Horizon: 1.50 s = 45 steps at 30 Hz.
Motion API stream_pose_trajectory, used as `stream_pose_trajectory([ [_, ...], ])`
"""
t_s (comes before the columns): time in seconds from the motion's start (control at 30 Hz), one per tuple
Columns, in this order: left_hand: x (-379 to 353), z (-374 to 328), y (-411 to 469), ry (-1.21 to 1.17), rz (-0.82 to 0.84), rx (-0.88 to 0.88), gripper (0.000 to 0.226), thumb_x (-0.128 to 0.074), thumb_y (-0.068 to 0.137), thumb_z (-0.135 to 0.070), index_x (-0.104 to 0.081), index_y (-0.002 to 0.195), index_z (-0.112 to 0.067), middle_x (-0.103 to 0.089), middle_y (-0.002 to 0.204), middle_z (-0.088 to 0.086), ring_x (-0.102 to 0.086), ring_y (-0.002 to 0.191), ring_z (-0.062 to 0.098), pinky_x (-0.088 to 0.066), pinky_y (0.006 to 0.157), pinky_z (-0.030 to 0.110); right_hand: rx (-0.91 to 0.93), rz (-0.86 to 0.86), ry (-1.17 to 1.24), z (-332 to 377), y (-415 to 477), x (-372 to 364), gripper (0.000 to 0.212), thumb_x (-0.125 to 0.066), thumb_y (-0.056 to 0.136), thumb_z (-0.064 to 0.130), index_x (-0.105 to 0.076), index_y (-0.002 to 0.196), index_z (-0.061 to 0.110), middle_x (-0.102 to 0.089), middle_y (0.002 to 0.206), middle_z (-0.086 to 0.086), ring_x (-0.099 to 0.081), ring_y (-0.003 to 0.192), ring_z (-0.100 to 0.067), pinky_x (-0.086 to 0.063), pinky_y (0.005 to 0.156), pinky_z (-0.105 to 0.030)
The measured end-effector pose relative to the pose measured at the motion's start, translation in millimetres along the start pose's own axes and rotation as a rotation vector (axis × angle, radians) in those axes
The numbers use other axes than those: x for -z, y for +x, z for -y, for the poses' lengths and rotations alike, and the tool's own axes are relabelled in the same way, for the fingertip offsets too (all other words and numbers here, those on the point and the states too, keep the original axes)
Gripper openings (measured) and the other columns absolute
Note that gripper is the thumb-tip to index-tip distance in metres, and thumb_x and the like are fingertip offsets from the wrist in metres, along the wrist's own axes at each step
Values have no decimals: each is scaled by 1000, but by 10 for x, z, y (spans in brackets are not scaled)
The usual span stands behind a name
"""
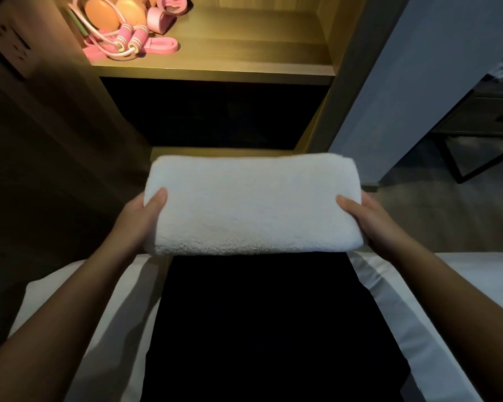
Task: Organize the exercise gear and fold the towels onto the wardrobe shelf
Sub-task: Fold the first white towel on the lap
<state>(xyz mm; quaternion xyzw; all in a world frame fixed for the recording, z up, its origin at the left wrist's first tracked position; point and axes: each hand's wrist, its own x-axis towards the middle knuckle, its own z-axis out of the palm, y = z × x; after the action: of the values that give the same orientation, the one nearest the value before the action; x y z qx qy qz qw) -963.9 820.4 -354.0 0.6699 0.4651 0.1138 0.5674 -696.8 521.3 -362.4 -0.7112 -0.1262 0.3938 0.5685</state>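
A folded white towel (253,204) is held in the air in front of me, below the lit wardrobe shelf (244,56). My left hand (141,219) grips its left end, thumb on top. My right hand (366,219) grips its right end the same way. On the shelf's left side lies pink exercise gear: a skipping rope with pink handles (128,39), pink bands (163,44), foam grips (169,7) and orange rounded pieces (105,13). The right part of the shelf is bare.
Under the shelf is a dark compartment (215,114). White bedding (447,285) lies on both sides of my dark-clothed lap. A grey wall panel (404,82) and a dark metal-framed table (482,134) stand on the right. A wall socket (12,42) is upper left.
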Motion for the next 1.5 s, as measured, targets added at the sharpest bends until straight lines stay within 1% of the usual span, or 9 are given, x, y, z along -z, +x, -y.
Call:
stream_pose_trajectory([
  [0.2,-124,-25,145,-81,-63,346,41,-58,90,-45,-54,118,-15,-56,95,6,-55,86,29,-45,90,44,-253,-159,-200,151,129,-90,37,-54,94,47,-54,117,18,-62,110,-4,-61,91,-19,-48,78,-37],
  [0.43,-164,-48,210,7,-137,268,38,-56,85,-58,-55,81,-20,-58,83,-3,-56,76,19,-43,62,31,-38,-356,-281,93,81,-150,48,-53,94,50,-59,123,13,-61,101,1,-60,87,-14,-48,73,-31],
  [0.6,-164,67,226,293,-47,279,33,-48,93,-50,-47,92,-17,-53,97,5,-52,83,21,-42,64,34,-110,-305,-503,111,181,-160,35,-56,94,44,-49,112,15,-54,112,-4,-53,90,-15,-42,72,-31],
  [0.7,-156,-43,251,36,107,450,42,-47,95,-53,-49,113,-16,-58,109,9,-57,102,29,-46,92,43,-285,-206,-496,193,299,-148,58,-49,95,51,-41,136,11,-52,133,-9,-54,110,-24,-45,90,-40],
  [0.8,-153,-169,263,-148,266,529,42,-52,92,-55,-62,106,-16,-69,103,8,-65,95,27,-49,82,37,-401,-78,-307,234,339,-196,62,-44,95,57,-43,139,13,-56,130,-10,-58,108,-26,-48,88,-41],
  [1.0,-167,-173,437,-36,-27,273,39,-62,91,-42,-48,117,-17,-59,110,7,-60,89,22,-49,68,37,-103,-210,-396,274,448,-72,53,-53,96,43,-43,138,13,-54,132,-6,-55,115,-27,-48,95,-48],
  [1.13,-181,-181,485,264,106,379,68,-58,92,-48,-31,144,-15,-47,135,13,-52,112,32,-45,88,46,-184,-97,-580,237,484,-78,54,-53,97,32,-36,143,8,-46,142,-15,-47,126,-32,-41,105,-51],
  [1.33,-588,-707,493,821,43,-424,59,-43,97,-37,-28,151,-22,-27,158,2,-28,143,24,-27,114,47,227,-78,-1221,561,594,-558,63,-30,99,52,-13,155,26,-6,163,5,-2,150,-25,-1,116,-55],
  [1.5,-1126,-453,355,1175,287,-409,58,-14,100,-51,-6,155,-35,2,164,1,4,150,22,0,121,49,110,147,-1340,236,591,-852,58,-10,99,57,0,153,40,12,161,14,13,149,-21,7,116,-57],
])
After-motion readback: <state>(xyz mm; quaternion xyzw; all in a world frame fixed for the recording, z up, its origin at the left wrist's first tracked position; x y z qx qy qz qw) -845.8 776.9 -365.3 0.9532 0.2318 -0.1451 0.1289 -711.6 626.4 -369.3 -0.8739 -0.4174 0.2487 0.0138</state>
